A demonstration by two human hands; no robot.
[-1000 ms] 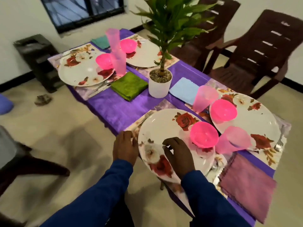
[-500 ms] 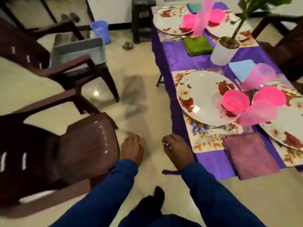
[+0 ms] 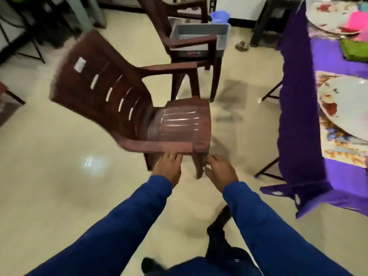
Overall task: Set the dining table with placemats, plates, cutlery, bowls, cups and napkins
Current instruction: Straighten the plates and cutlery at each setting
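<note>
Both hands have left the floral plate [image 3: 347, 105], now edge-of-frame on its placemat [image 3: 336, 144].

Ahead, 12 o'clock: brown chair [image 3: 139, 108] blocks the way, its armrest touching the left hand [image 3: 169, 168], its front leg just beside the right hand [image 3: 221, 172].
Beyond, 1 o'clock: second chair [image 3: 191, 44] carrying a grey bin [image 3: 201, 36].
Right, 3 o'clock: bench [image 3: 298, 108] edge under purple cloth.
Left, 9 o'clock: open floor [image 3: 49, 166].
Between chairs and bench: a floor lane.
</note>
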